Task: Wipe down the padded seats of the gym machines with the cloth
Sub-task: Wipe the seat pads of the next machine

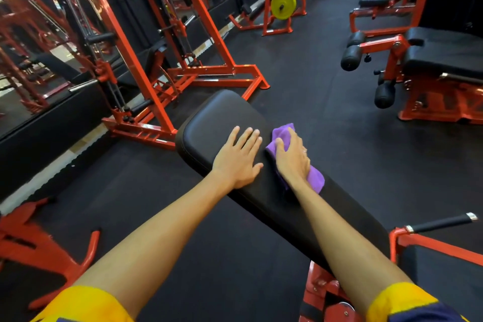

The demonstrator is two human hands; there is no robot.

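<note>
A long black padded bench runs from the lower right toward the middle of the view. My left hand lies flat on the pad with its fingers spread and straight. Just to its right, my right hand presses a purple cloth against the pad's right edge, its fingers lying over the cloth. The cloth shows beyond the fingertips and again behind the wrist; the part under the palm is hidden.
An orange cable rack stands just beyond the bench on the left. An orange machine with black pads and rollers is at the right. Yellow-green weight plates hang on a far rack. A black-gripped handle sticks out at lower right.
</note>
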